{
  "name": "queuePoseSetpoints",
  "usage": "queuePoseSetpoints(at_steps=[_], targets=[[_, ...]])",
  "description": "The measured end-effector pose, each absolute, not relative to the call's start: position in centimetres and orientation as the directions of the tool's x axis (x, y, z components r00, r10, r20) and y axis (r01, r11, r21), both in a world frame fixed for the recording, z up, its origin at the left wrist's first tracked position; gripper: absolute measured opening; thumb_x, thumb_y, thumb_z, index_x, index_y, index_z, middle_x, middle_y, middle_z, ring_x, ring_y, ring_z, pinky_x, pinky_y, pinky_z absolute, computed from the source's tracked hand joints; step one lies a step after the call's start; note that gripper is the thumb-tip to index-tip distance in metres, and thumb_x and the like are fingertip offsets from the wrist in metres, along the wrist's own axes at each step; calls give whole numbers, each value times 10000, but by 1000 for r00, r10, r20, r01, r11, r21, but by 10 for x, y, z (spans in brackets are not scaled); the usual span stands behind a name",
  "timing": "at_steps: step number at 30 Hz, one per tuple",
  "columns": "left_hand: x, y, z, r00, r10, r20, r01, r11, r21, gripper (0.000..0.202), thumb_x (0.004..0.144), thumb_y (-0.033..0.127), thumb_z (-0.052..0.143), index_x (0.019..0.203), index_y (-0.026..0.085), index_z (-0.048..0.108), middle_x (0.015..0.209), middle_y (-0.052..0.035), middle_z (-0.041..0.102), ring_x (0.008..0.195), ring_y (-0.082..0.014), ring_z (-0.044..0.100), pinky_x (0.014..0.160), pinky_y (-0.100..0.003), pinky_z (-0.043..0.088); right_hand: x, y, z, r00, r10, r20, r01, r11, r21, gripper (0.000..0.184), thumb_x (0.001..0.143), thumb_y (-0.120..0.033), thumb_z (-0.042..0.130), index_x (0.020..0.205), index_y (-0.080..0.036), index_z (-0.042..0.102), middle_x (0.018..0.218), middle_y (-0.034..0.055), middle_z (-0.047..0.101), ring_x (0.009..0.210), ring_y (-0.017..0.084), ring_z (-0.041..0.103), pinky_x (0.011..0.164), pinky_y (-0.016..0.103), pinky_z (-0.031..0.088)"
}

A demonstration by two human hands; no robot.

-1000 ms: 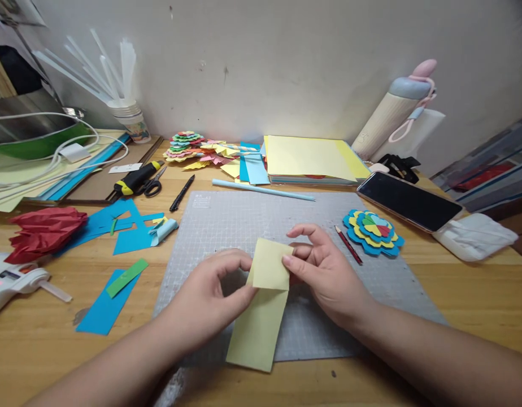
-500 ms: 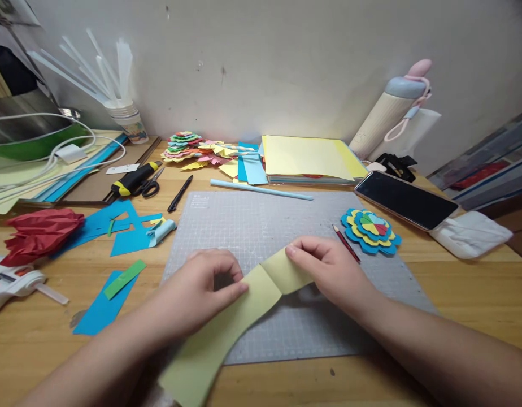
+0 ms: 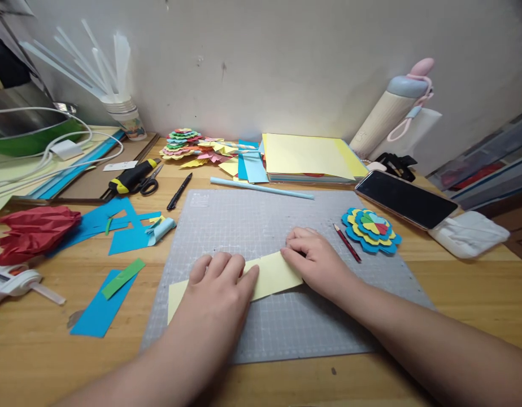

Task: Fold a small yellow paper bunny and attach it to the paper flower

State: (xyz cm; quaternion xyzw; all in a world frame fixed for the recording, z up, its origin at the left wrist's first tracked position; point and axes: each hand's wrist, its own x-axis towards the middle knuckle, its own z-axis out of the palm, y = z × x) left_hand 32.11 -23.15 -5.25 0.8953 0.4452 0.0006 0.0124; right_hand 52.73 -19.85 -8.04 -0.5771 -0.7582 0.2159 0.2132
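Observation:
A pale yellow paper strip (image 3: pixel 274 274) lies across the grey cutting mat (image 3: pixel 312 322), tilted slightly up to the right. My left hand (image 3: pixel 221 291) is over its middle, fingers curled and thumb along the strip, gripping it against the mat and hiding part of it. At the strip's right end, my right hand (image 3: pixel 312 254) pinches the paper between thumb and bent fingers. To the right of that hand are a dark red pencil (image 3: pixel 347 243) and a layered paper flower (image 3: pixel 371 230) in blue, yellow, green and red.
Along the back lie a light blue paper stick (image 3: pixel 261 188), a stack of coloured paper (image 3: pixel 312 155), and a phone (image 3: pixel 407 198). Scissors (image 3: pixel 151 182), a black pen (image 3: pixel 179 192), blue paper scraps (image 3: pixel 104 305), crumpled red paper (image 3: pixel 38 232) and a glue gun (image 3: pixel 11 282) are on the left.
The strip has come down from being held up and curved to lying on the mat. My left hand has turned palm-down over it; my right hand still holds its right end.

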Motion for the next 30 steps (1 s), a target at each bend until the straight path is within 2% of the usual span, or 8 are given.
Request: queuePoseSetpoints(at_steps=[3,6,11,13,18,30], targets=[[319,-229,-56,587,809,-14,809,-587,24,227,891,120,491,1038,248,607,937,-40,596,884,-263,516,780,-429,377,524,-202,-79,-251,966,64,791,243,-561,336,887,-187,460,552,-188,444,740,16,565,765,171,520,722,328,378],[316,-226,-58,582,813,-23,813,-581,39,235,893,120,495,1061,239,609,967,-43,609,916,-267,523,807,-435,373,524,-204,-79,-248,967,64,832,246,-497,280,866,-185,499,589,-187,463,747,17,559,788,188,508,736,350,352],[318,-227,-68,596,803,-10,802,-596,44,415,914,120,441,1303,249,509,1069,-57,621,990,-285,528,867,-473,368,528,-201,-79,-243,968,62,868,245,-432,241,874,-190,505,633,-183,508,798,25,553,833,201,506,759,364,336],[320,-228,-72,595,804,9,803,-595,31,446,916,123,432,1342,244,484,1095,-67,618,1003,-291,525,891,-488,362,529,-200,-79,-253,966,54,873,252,-417,239,886,-192,495,650,-183,529,823,27,558,857,203,511,772,365,339],[320,-231,-77,584,811,35,812,-584,-15,472,907,101,434,1360,228,479,1085,-78,612,1003,-294,523,903,-491,369,529,-201,-79,-269,962,33,880,260,-396,247,898,-188,486,658,-181,545,837,27,560,873,202,511,786,367,341],[320,-231,-77,573,818,50,819,-573,-2,455,906,120,453,1338,253,506,1037,-75,606,997,-297,527,901,-497,379,526,-204,-78,-274,962,14,905,263,-334,237,910,-185,460,687,-181,543,886,44,563,881,214,489,767,370,335]])
